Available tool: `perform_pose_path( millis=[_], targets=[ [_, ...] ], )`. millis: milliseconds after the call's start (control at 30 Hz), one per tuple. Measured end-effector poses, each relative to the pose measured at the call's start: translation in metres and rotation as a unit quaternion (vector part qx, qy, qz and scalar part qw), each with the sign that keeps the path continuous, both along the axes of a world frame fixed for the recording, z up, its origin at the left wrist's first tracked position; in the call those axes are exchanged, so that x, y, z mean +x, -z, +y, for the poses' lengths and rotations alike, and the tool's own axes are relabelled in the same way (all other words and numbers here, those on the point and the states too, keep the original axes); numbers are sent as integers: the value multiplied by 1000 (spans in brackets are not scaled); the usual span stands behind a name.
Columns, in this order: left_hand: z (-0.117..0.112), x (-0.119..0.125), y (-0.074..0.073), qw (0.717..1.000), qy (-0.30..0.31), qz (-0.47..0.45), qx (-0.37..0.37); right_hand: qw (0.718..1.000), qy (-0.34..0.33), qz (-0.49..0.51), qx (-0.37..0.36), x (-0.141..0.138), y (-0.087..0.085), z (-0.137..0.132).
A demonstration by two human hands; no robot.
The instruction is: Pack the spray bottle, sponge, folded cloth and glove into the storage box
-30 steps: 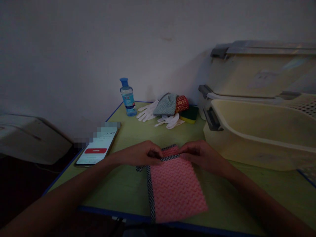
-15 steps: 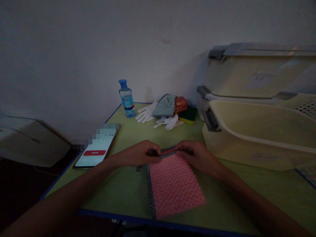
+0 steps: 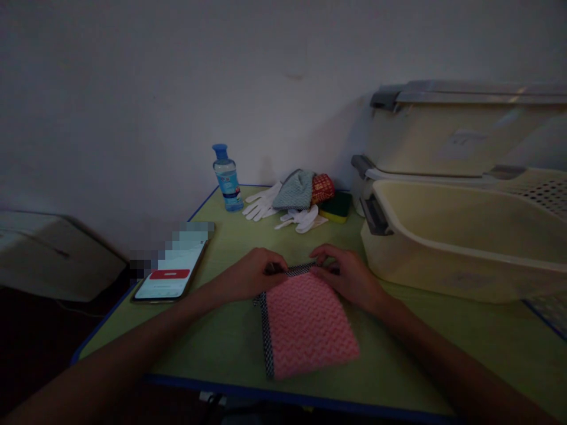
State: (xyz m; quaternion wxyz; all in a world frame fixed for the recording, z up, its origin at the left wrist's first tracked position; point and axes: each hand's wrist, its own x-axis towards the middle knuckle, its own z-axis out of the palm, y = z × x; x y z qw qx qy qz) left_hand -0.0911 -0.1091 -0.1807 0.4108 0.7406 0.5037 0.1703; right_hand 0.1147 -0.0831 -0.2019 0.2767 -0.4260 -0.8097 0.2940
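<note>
A pink knitted cloth [image 3: 305, 321] with a black-and-white checked border lies folded on the green table [image 3: 221, 330] in front of me. My left hand [image 3: 250, 277] pinches the cloth's far left corner, fingers closed on the checked edge. My right hand [image 3: 348, 274] rests on the far right corner, fingers curled down onto the same edge. Both hands lie at the cloth's far edge, nearly touching each other.
A phone [image 3: 170, 274] with a lit screen lies at the left table edge. At the back stand a water bottle [image 3: 225, 177], white gloves [image 3: 266, 203], folded cloths [image 3: 301, 189] and a sponge [image 3: 336, 208]. A large cream plastic bin [image 3: 460, 236] fills the right side.
Both hands have pushed the cloth's far edge forward and down, so the fold now lies flat and the cloth looks shorter. The cloth has shifted slightly away from me.
</note>
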Motion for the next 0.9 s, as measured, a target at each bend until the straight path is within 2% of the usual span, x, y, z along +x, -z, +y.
perform_pose_path(
  millis=[300, 500, 700, 900],
  targets=[
    [4, -2, -1, 998, -18, 40, 48, 999, 12, -9, 28, -6, 3, 0],
    [2, 3, 4, 996, -41, 35, 78, 998, 35, -35, 34, -10, 4, 1],
    [2, 3, 10, 973, -65, 116, 190, 995, 53, -67, 52, -12, 4, 2],
    [6, -1, 10, 977, -69, 134, 151, 991, 19, -113, 72, -10, 1, -1]
  ],
)
